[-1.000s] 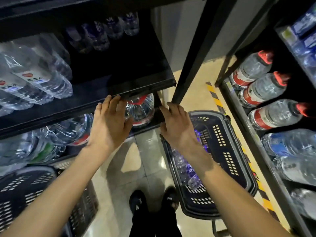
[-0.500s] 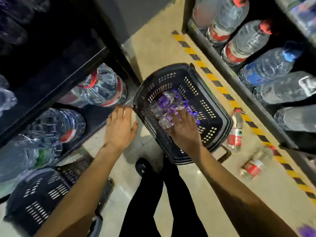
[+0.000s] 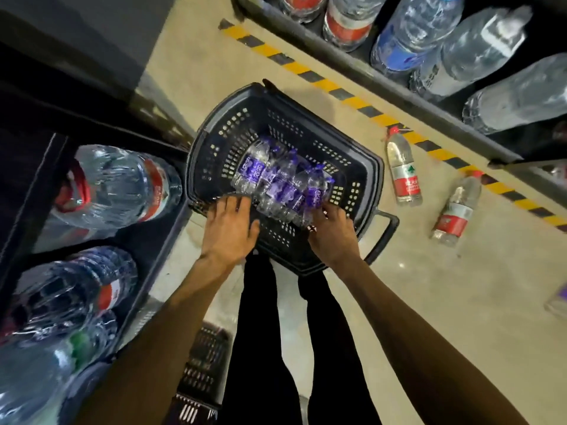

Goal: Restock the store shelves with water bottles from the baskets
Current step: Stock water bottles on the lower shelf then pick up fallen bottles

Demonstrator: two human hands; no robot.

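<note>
head view, looking straight down. dark basket (image 3: 233,121) sits on the floor (image 3: 429,302), just ahead of the person's legs (image 3: 260,317). a cluster of small purple-label water bottles (image 3: 277,182) lies inside the basket. left hand (image 3: 230,230) is over the basket's near-left rim, fingers straight and spread, holding nothing. right hand (image 3: 331,236) is at the near end of the cluster, fingertips buried among the bottles; can't tell if it grips one. two red-label bottles (image 3: 403,171) (image 3: 457,208) lie on the floor right of the basket. yellow-black tape (image 3: 306,72) runs beyond it. left shelf (image 3: 153,280) with big bottles (image 3: 119,185) is left of the basket. right shelf (image 3: 352,65) is beyond the tape. second basket (image 3: 202,363) is near-left of the first.
</note>
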